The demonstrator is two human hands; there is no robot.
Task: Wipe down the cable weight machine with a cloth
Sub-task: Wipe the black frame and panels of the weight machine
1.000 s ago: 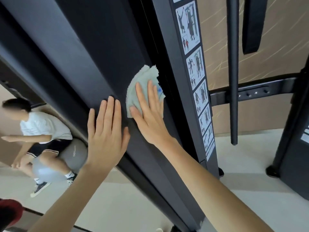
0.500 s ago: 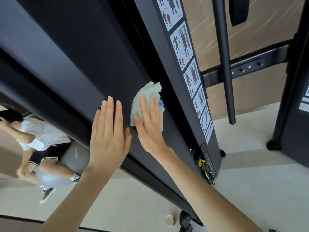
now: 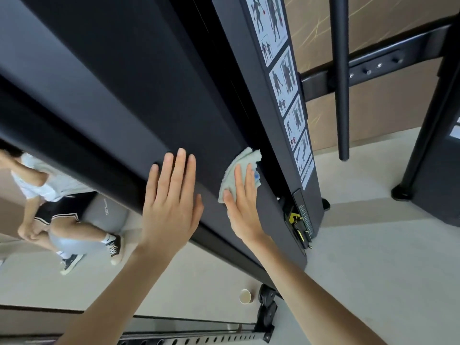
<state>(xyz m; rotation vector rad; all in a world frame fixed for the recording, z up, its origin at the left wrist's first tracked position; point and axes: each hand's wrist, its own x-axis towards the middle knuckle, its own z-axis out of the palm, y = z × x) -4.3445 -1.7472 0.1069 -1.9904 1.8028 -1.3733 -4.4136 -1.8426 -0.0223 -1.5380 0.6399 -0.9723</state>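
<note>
The cable weight machine's black shroud panel (image 3: 139, 78) fills the upper left and runs down toward the floor. A pale green cloth (image 3: 235, 168) lies flat against the panel's right edge. My right hand (image 3: 242, 204) presses on the cloth with straight fingers. Flat on the panel to its left, fingers straight and together, rests my left hand (image 3: 171, 197). A strip of exercise pictograms (image 3: 286, 85) runs down the neighbouring column, with a yellow weight-pin area (image 3: 296, 220) below it.
A black hanging bar (image 3: 341, 78) and a crossbeam (image 3: 373, 66) stand to the right, with another black upright (image 3: 433, 145) beyond. A paper cup (image 3: 246, 296) sits on the floor by the machine's base rail (image 3: 194, 336). A person (image 3: 49, 200) sits on a grey ball at left.
My right hand and the cloth have slid down the panel toward its lower end. My left hand followed downward, still flat. The view tilted down, showing the base rail and cup.
</note>
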